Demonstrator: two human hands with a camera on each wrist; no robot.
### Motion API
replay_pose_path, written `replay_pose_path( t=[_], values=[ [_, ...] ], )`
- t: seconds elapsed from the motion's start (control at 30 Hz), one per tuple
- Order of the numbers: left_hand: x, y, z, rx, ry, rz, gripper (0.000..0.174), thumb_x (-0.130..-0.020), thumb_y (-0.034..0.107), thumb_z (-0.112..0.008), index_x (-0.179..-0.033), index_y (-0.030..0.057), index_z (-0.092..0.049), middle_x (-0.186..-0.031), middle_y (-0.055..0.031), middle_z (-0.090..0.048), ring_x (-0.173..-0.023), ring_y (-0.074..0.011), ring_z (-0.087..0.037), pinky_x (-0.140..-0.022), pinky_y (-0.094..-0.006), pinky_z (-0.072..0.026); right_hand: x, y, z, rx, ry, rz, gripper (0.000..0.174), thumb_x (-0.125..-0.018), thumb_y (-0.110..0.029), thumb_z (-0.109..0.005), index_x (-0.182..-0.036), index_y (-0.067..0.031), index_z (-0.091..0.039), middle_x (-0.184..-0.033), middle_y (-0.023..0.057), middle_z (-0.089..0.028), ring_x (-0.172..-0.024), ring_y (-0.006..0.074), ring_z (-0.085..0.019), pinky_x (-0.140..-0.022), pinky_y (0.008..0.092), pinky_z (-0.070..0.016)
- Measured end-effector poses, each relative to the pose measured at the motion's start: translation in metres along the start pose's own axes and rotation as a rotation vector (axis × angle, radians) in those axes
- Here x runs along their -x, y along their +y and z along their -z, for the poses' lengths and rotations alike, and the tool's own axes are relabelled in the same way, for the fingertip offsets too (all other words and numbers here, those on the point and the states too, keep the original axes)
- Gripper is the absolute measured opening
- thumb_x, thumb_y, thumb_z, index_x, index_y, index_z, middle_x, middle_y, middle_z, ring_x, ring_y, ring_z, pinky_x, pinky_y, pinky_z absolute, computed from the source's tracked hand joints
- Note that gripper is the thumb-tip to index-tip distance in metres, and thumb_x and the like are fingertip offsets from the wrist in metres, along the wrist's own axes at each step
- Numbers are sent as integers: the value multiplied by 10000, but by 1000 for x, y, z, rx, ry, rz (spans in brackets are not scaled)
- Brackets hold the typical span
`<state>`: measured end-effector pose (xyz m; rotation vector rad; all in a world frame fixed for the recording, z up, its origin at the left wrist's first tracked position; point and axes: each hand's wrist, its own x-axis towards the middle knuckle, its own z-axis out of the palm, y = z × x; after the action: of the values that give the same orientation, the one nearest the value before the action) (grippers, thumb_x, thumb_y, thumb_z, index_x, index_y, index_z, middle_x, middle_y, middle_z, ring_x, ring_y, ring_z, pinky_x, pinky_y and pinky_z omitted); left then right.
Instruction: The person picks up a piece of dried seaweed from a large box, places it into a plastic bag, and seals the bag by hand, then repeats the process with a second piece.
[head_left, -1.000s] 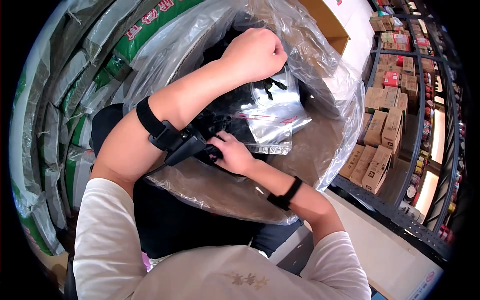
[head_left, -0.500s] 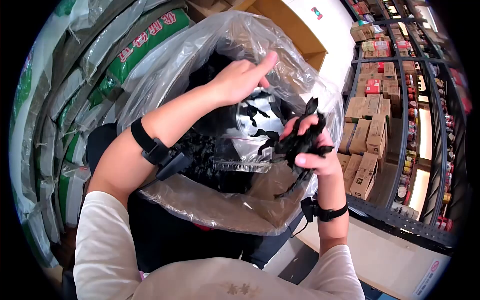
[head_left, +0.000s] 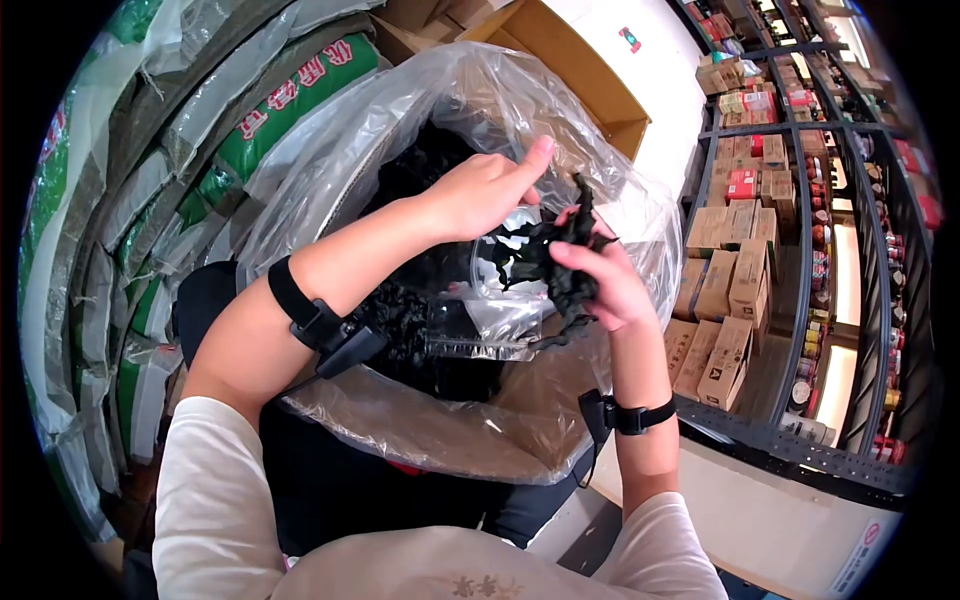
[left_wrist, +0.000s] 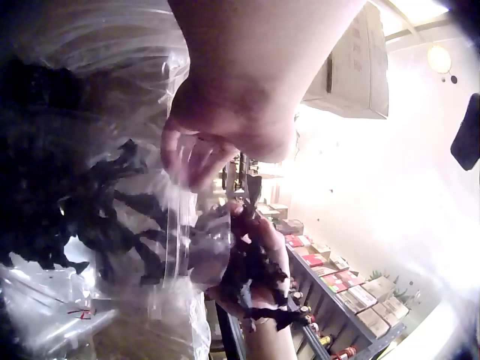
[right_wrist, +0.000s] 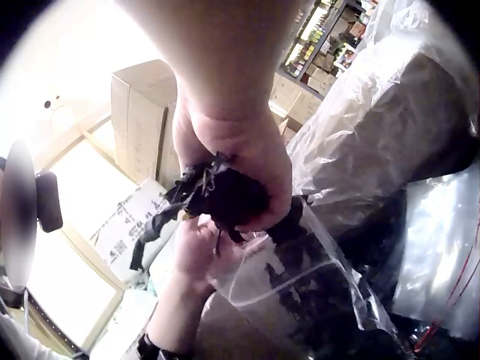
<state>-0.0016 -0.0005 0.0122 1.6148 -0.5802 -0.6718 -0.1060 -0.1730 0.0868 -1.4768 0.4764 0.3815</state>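
Note:
My right hand (head_left: pixel 612 280) grips a bunch of black dried seaweed (head_left: pixel 572 285), its crinkled strips poking out between the fingers. Close to its left, my left hand (head_left: pixel 485 198) pinches the edge of a clear plastic bag (left_wrist: pixel 180 240), thumb pointing away from me. Black strips show inside that bag, and the right hand's bunch is at its mouth in the left wrist view. Beneath both hands, more dark seaweed (head_left: pixel 400 320) fills a large carton lined with clear film (head_left: pixel 470 445). Flat clear bags (head_left: pixel 480 335) lie on top of this heap.
Green and grey sacks (head_left: pixel 290 105) are stacked along the left. Behind the lined carton stands an open brown carton (head_left: pixel 575 60). On the right, a dark metal shelf (head_left: pixel 790 240) carries cardboard boxes (head_left: pixel 735 290) and rows of jars.
The right hand was down in the carton's seaweed; it has come up with a bunch, then shifted left to the bag's mouth. The left hand has turned and come nearer, still at the bag.

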Motion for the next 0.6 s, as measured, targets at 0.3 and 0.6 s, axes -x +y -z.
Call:
replay_pose_path(
  t=[0.3, 0.6],
  values=[
    [7, 9, 4, -101, 62, -75, 969, -936, 702, -124, -944, -101, -666, -945, -255, -665, -948, -353, -624, -901, -380, -452, 10, 2, 6, -43, -321, 125, 462, -717, -65, -752, -1113, -67, -514, -1149, 78, -565, -1052, 174, -531, -926, 313, -421],
    [5, 9, 3, -63, -67, -24, 937, -961, 655, -98, -861, -48, -709, -815, -211, -688, -903, -320, -654, -868, -371, -464, -21, 19, 5, -339, -249, -121, 344, -855, -105, -649, -1175, -70, -527, -1091, 96, -618, -955, 193, -632, -773, 359, -564]
  ],
)
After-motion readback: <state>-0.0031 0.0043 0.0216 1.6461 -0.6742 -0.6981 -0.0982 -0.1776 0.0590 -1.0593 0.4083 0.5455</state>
